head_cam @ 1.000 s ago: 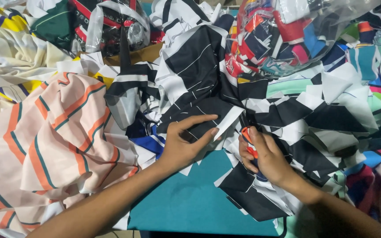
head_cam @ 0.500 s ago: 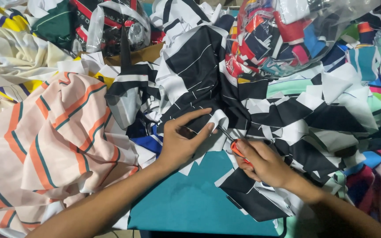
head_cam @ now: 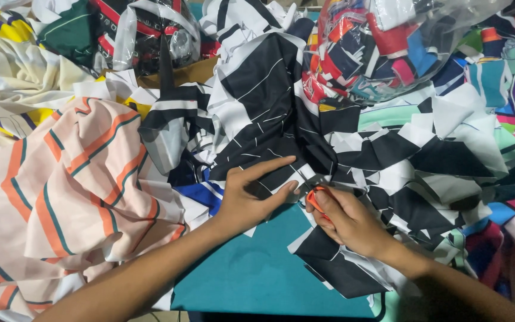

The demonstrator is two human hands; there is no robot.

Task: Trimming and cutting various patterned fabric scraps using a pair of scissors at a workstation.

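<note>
My left hand [head_cam: 251, 197] lies flat on a black and white striped cloth [head_cam: 269, 101], fingers spread, pinning it near its lower edge. My right hand [head_cam: 350, 223] grips scissors with orange handles [head_cam: 316, 198], whose blades point up-left into the cloth right beside my left fingertips. The blades are mostly hidden by cloth and fingers. Black and white cut pieces [head_cam: 412, 161] lie all around my right hand.
A teal surface [head_cam: 257, 274] shows under my forearms. A peach cloth with orange and green stripes [head_cam: 67, 191] fills the left. A clear plastic bag of coloured scraps [head_cam: 382, 48] sits at the top right, another bag [head_cam: 150, 36] at the top left.
My right hand with the scissors has moved up and left toward my left fingertips. My left hand has shifted slightly right along the striped cloth.
</note>
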